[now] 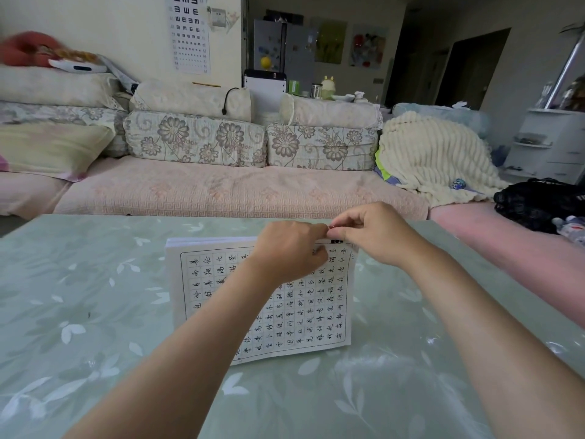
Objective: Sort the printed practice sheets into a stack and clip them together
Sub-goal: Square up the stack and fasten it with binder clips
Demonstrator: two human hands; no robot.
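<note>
The left hand [291,251] is curling over the far edge of the stack of practice sheets [316,312], with its thumb lying on the top sheet and its other fingers bent round the edge, so it is gripping the paper there. The right hand [370,232] is reaching in beside it. Its thumb and forefinger are pinching a small red piece [329,227] right where the two hands' fingertips are meeting, above the stack's far right corner. What that red piece is cannot be told. Just below it a black clip [336,241] is sitting on the stack's far edge, partly hidden under the right hand. Both forearms are crossing over the stack from the near side.

The sheets are squared together, and the top one is showing a ruled grid of handwritten characters. The stack's near edge is resting on the table [95,312], which is wearing a pale green cover with white leaves. Whether its far edge is being lifted cannot be told.

Beyond the stack a sofa [221,191] with floral cushions is running across the room. A cream blanket [433,156] is lying heaped to the stack's far right, with a black garment [535,201] further right. An eye chart [190,33] is hanging on the wall behind the sofa.
</note>
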